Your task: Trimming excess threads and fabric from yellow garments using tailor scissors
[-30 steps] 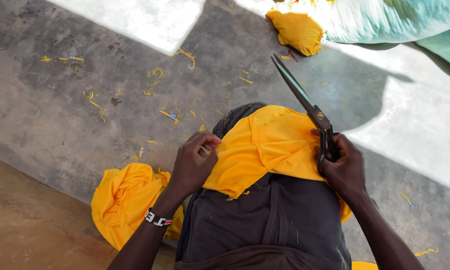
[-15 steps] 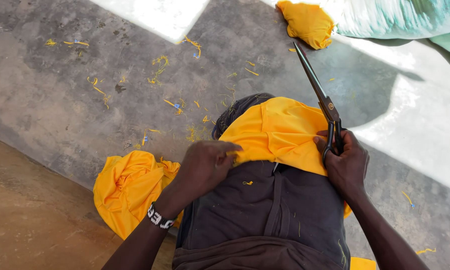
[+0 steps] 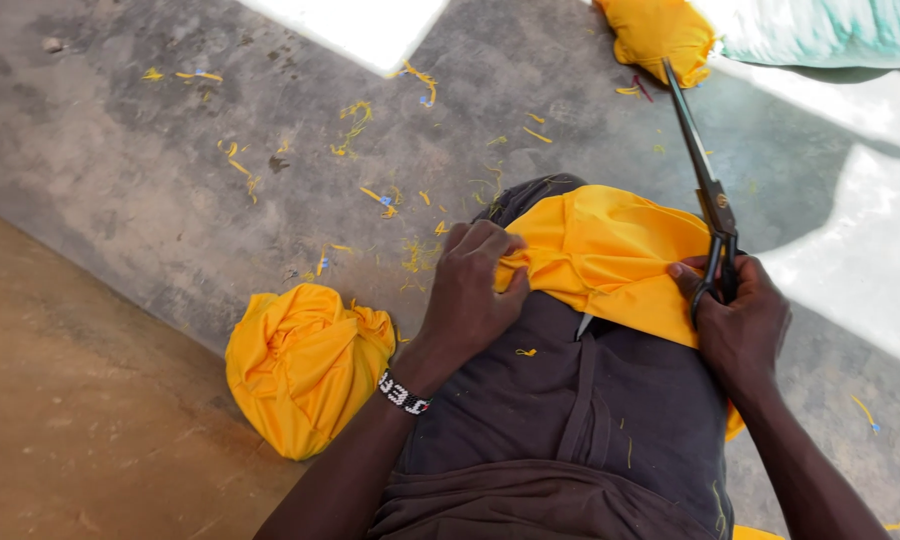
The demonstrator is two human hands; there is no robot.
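A yellow cloth (image 3: 610,255) lies draped over the knee on dark trousers (image 3: 580,420). The left hand (image 3: 470,295) pinches its edge in a closed grip; the right hand (image 3: 740,320) grips scissors (image 3: 705,185), blades shut, pointing away over the concrete floor (image 3: 170,190).

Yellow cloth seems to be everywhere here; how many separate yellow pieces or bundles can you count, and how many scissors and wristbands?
Yellow cloth pieces: 3 (one on the lap, a bundle on the floor, another at the top)
Scissors: 1, in the right hand
Beaded wristband: 1, on the left hand
Total: 5
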